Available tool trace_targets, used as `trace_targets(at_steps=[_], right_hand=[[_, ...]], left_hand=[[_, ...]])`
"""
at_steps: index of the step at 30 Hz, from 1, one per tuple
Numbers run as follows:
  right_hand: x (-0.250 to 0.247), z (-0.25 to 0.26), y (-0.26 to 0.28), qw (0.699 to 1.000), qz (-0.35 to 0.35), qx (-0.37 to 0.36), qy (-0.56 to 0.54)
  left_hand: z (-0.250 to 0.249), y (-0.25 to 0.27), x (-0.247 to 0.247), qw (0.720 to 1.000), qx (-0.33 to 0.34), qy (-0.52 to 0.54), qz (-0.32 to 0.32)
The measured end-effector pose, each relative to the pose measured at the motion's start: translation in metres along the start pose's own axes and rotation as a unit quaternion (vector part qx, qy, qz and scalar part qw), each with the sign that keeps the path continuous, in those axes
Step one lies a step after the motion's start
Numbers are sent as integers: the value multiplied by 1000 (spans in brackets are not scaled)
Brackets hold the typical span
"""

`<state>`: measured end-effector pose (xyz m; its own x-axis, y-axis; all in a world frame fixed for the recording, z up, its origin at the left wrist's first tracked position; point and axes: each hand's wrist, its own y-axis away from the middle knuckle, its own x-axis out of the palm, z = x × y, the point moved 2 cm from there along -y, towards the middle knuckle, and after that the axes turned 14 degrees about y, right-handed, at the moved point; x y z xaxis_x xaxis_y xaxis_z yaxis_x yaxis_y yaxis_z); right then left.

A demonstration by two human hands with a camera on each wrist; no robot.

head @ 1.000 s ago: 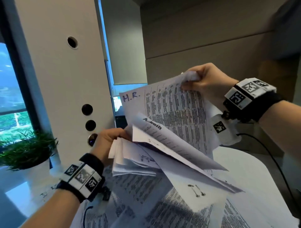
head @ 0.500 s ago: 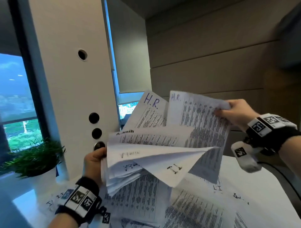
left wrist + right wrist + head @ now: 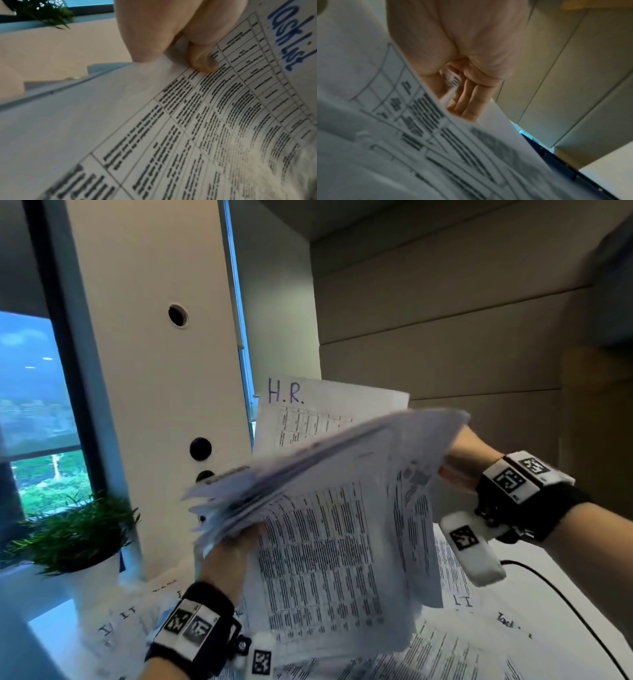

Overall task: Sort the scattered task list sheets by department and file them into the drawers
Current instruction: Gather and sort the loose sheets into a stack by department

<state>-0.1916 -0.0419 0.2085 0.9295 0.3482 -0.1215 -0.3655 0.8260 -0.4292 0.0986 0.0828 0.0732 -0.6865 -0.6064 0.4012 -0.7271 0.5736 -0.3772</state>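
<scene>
I hold a thick bundle of printed task list sheets [image 3: 329, 529] up in front of me with both hands. My left hand [image 3: 229, 553] grips its lower left edge from below; the left wrist view shows the thumb [image 3: 202, 62] pressed on a sheet headed "Task List" [image 3: 214, 121]. My right hand [image 3: 459, 460] pinches the upper right corner, with its fingers [image 3: 467, 102] curled behind the paper [image 3: 402, 135]. A sheet marked "H.R." [image 3: 308, 409] stands upright behind the bundle. More sheets [image 3: 462, 655] lie scattered on the white table [image 3: 582, 587] below.
A potted green plant [image 3: 75, 532] stands at the left by the window. A tall cream panel [image 3: 154, 392] with round holes rises behind the papers. A black cable [image 3: 565, 601] runs across the table at right. Beige wall panels [image 3: 445, 337] close off the back.
The fanned sheets have been drawn together into one bundle. My right hand has come down and toward the left hand, and one H.R. sheet now stands behind the rest.
</scene>
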Motion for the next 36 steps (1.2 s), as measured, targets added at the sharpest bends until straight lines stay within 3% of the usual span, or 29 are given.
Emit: trace_targets(at_steps=[4,6,8,10,12,15,17,19,22,25,31,36], right_hand=[[-1,-27,-2,996,9,19,-88],[3,-60,9,992,92,43,-72],[15,-102,24,971,175,134,-97],[28,-129,37,951,228,163,-127],[34,-137,42,955,213,158,-131],[36,-127,38,973,173,84,-131],[41,-113,34,996,89,13,-20],[44,-104,30,997,-9,-36,65],[45,-100,35,993,-73,-65,60],[43,-114,45,997,-35,-51,38],[44,-121,66,997,41,-23,56],[36,-129,55,993,98,6,71]], left_hand=[[4,8,2,999,2,45,-14],[7,14,5,999,-10,41,-18],[12,21,7,999,-21,28,-17],[11,31,12,1000,-8,-13,-26],[13,33,12,999,-14,-8,-44],[8,30,11,997,-17,-7,-75],[0,30,15,997,4,3,-74],[-12,31,24,997,52,7,-61],[-18,30,34,995,95,7,-24],[-9,32,30,996,66,-16,52],[2,37,15,982,-61,-63,169],[-10,28,7,971,-148,-52,181]])
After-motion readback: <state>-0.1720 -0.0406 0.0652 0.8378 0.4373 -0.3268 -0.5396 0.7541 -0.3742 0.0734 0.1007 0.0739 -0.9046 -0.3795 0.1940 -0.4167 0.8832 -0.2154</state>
